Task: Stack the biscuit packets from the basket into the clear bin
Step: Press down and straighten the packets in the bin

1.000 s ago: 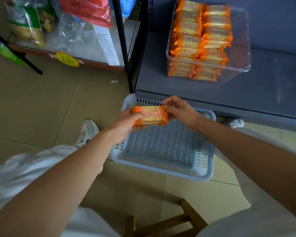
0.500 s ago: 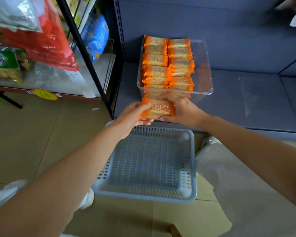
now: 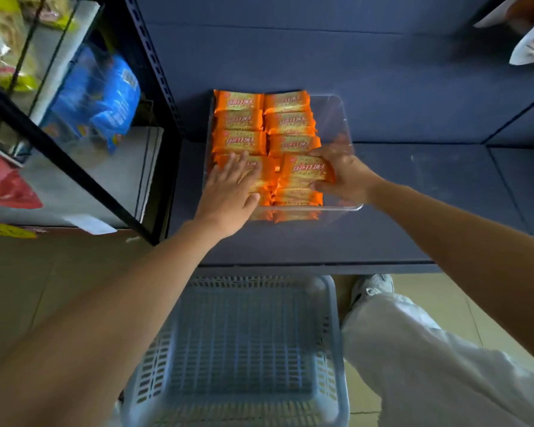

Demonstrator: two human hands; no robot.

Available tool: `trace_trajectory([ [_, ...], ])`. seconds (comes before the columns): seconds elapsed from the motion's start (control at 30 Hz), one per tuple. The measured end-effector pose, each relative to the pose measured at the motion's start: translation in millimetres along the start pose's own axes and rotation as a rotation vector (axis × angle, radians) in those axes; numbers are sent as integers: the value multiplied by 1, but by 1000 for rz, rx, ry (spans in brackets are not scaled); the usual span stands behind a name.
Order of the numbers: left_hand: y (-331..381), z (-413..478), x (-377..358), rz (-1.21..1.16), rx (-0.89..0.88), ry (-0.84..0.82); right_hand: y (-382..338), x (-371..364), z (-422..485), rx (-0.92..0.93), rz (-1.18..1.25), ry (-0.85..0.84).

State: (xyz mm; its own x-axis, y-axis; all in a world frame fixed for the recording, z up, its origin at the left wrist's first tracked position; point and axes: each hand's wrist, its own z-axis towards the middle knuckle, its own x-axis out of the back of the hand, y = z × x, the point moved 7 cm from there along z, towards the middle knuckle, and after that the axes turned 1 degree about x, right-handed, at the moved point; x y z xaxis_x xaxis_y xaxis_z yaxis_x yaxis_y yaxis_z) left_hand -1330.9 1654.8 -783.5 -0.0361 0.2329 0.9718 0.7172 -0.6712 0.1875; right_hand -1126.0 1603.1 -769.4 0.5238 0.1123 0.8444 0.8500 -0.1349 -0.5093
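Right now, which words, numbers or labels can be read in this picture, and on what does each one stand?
"打饼干": white characters on the orange biscuit packets; the characters before these are unclear.
Yellow price tag at the lower left: too blurred to read.
Blue bags at the left: print too blurred to read.

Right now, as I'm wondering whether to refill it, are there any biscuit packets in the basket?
No, the blue basket on the floor shows only its bare slotted bottom.

a shop: metal shelving [image 3: 159, 78], bagged snacks [image 3: 101, 97], yellow price tag [image 3: 9, 231]
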Motion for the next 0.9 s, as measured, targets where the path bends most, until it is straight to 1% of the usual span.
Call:
trace_trajectory([
  [0.1,-5,7,-12,21,1,-36,-3,-14,10,75,-82,7],
  [0.23,-6,9,-12,25,-11,45,-6,-11,13,94,-307,147],
  [0.3,-6,9,-11,26,-16,64,-7,-11,13,89,-367,175],
  [0.4,-7,8,-12,36,-25,77,-9,-13,15,100,-360,164],
  [0.5,-8,8,-11,38,-33,85,-12,-22,21,127,-330,75],
  [0.57,-8,8,-10,43,-43,89,-14,-27,24,121,-371,45],
  [0.7,-6,10,-5,74,-67,129,-23,-26,28,129,-444,101],
  [0.8,-8,15,3,86,-86,188,-23,-26,30,139,-442,101],
  [0.9,-14,26,3,95,-62,158,-22,-27,32,179,-433,70],
])
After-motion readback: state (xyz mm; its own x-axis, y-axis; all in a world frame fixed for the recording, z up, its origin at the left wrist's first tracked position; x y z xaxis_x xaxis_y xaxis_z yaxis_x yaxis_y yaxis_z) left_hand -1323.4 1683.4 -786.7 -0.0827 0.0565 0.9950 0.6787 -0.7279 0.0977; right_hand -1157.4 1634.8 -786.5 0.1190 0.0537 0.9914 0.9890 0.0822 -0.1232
